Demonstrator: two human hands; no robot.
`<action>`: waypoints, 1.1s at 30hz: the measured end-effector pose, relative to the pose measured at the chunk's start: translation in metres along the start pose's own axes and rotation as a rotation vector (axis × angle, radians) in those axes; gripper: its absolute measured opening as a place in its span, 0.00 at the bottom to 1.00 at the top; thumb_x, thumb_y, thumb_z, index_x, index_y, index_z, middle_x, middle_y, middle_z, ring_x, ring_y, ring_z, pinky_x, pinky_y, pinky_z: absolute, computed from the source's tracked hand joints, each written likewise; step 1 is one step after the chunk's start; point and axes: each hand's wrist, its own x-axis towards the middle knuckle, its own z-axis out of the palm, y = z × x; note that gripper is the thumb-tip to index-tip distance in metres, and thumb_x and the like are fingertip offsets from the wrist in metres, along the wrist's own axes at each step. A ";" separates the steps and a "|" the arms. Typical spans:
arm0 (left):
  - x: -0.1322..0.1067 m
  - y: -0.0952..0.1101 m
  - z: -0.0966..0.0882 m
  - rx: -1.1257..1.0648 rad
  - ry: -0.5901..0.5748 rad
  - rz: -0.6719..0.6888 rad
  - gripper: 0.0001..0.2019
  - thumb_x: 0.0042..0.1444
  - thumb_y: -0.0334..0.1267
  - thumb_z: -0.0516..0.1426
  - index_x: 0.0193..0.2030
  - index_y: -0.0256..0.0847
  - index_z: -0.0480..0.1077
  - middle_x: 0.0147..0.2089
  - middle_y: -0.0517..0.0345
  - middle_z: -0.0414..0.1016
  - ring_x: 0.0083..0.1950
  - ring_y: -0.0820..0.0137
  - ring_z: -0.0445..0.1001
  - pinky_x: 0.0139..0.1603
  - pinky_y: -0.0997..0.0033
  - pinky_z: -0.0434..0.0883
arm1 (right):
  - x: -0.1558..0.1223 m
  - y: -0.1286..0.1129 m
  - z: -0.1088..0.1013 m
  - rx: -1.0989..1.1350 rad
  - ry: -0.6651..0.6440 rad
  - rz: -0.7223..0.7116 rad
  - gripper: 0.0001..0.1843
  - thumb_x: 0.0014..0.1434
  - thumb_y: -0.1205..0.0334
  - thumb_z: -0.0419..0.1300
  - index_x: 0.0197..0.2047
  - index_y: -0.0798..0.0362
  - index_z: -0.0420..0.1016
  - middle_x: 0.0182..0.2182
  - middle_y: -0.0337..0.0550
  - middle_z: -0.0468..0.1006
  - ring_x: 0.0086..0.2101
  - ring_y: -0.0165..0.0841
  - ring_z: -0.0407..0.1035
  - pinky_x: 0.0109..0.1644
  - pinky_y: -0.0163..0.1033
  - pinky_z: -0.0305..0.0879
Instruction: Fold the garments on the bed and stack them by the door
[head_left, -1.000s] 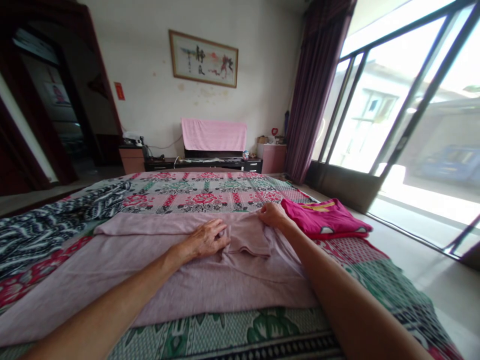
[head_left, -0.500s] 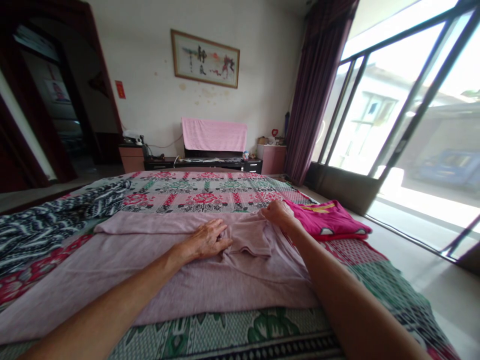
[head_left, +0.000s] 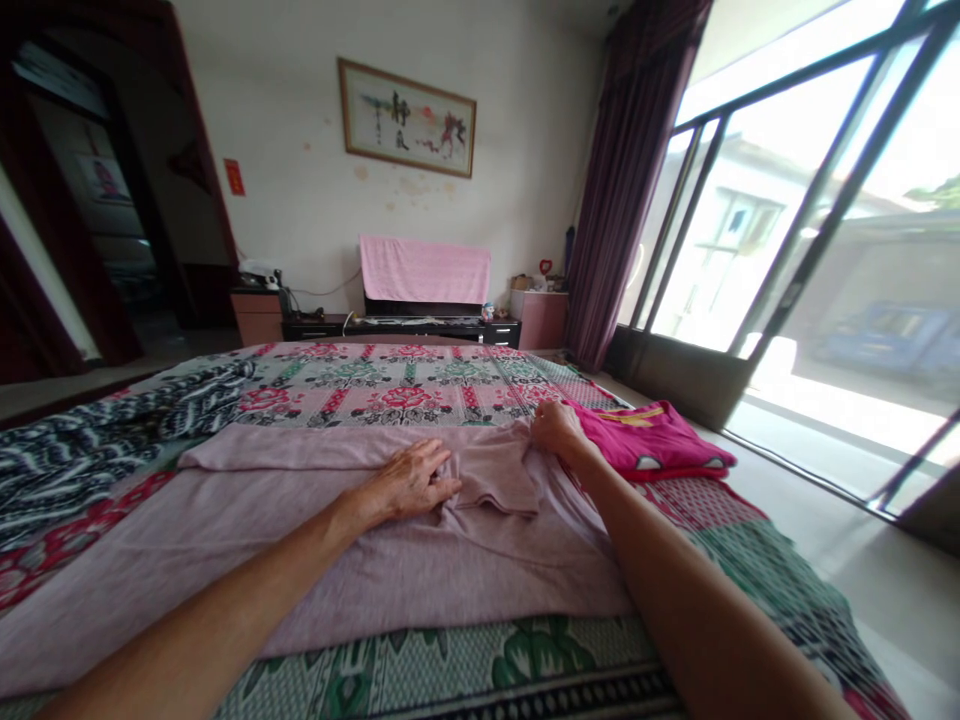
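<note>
A pale pink short-sleeved shirt [head_left: 450, 570] lies spread over the patterned bed cover, its far edge folded inward along its length. One sleeve [head_left: 495, 478] is laid over the body of the shirt. My left hand [head_left: 411, 480] rests flat on the fabric just left of that sleeve, fingers stretched out. At the shirt's far right corner, my right hand [head_left: 559, 428] has its fingers curled together on the edge of the cloth; its fingertips are partly hidden. Close beside it on the right is a folded magenta garment [head_left: 660, 440] with yellow trim.
The bed cover [head_left: 409, 375] has red and green flowers. A crumpled black-and-white patterned cloth [head_left: 127, 440] lies at the left. Beyond the bed stands a low cabinet [head_left: 315, 328], with a pink towel [head_left: 424, 268] draped over something dark. Glass doors [head_left: 780, 220] are at the right.
The view has turned slightly right. My right hand has shifted a little to the right along the shirt's far corner. My left hand stays in place on the cloth.
</note>
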 end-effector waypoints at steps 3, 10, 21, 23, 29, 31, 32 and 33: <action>0.000 0.001 0.000 0.015 -0.009 0.005 0.19 0.56 0.49 0.54 0.47 0.39 0.74 0.53 0.44 0.73 0.58 0.57 0.68 0.60 0.60 0.65 | 0.000 0.001 0.004 0.013 0.031 -0.003 0.18 0.60 0.60 0.51 0.44 0.57 0.79 0.43 0.57 0.79 0.44 0.42 0.73 0.41 0.37 0.64; 0.000 0.005 -0.004 0.054 -0.030 0.001 0.19 0.57 0.48 0.53 0.47 0.39 0.74 0.53 0.44 0.73 0.57 0.57 0.69 0.59 0.60 0.66 | 0.006 0.007 0.014 0.039 -0.014 0.003 0.23 0.58 0.49 0.53 0.44 0.56 0.79 0.43 0.55 0.79 0.43 0.41 0.73 0.40 0.37 0.65; 0.000 -0.003 0.004 0.183 -0.015 0.070 0.18 0.60 0.48 0.51 0.46 0.38 0.73 0.50 0.45 0.74 0.54 0.60 0.71 0.55 0.61 0.69 | 0.008 0.010 0.019 0.097 0.092 0.027 0.17 0.59 0.56 0.53 0.42 0.55 0.80 0.41 0.54 0.79 0.42 0.41 0.73 0.40 0.37 0.64; 0.000 -0.001 0.002 0.185 -0.029 0.051 0.18 0.59 0.48 0.51 0.47 0.38 0.73 0.51 0.44 0.74 0.55 0.60 0.71 0.55 0.61 0.69 | 0.007 0.012 0.019 0.089 0.097 0.013 0.18 0.59 0.55 0.55 0.44 0.56 0.79 0.43 0.54 0.79 0.44 0.42 0.72 0.41 0.37 0.64; 0.000 0.001 0.001 0.151 -0.029 0.021 0.20 0.59 0.49 0.52 0.49 0.38 0.73 0.56 0.43 0.72 0.59 0.58 0.68 0.59 0.59 0.67 | 0.003 0.000 0.014 0.076 0.253 -0.228 0.16 0.57 0.65 0.52 0.46 0.52 0.78 0.45 0.48 0.77 0.44 0.37 0.71 0.44 0.35 0.63; 0.000 0.000 0.002 0.145 -0.033 0.018 0.20 0.59 0.49 0.52 0.49 0.38 0.73 0.56 0.43 0.72 0.59 0.58 0.68 0.59 0.59 0.66 | 0.001 -0.005 0.016 0.075 0.228 -0.357 0.14 0.57 0.64 0.53 0.41 0.51 0.80 0.42 0.45 0.78 0.42 0.34 0.71 0.44 0.33 0.62; 0.000 0.000 0.002 0.145 -0.036 0.019 0.20 0.59 0.49 0.52 0.49 0.37 0.73 0.55 0.43 0.72 0.59 0.58 0.68 0.59 0.59 0.66 | 0.000 -0.006 0.018 0.067 0.192 -0.390 0.13 0.57 0.63 0.54 0.38 0.51 0.80 0.39 0.44 0.79 0.41 0.34 0.71 0.43 0.33 0.62; -0.001 -0.001 0.003 0.144 -0.038 0.021 0.20 0.59 0.49 0.52 0.49 0.37 0.73 0.55 0.43 0.72 0.58 0.58 0.69 0.59 0.60 0.66 | -0.001 -0.005 0.020 0.057 0.152 -0.403 0.12 0.56 0.62 0.55 0.36 0.51 0.80 0.37 0.44 0.79 0.39 0.34 0.72 0.42 0.33 0.62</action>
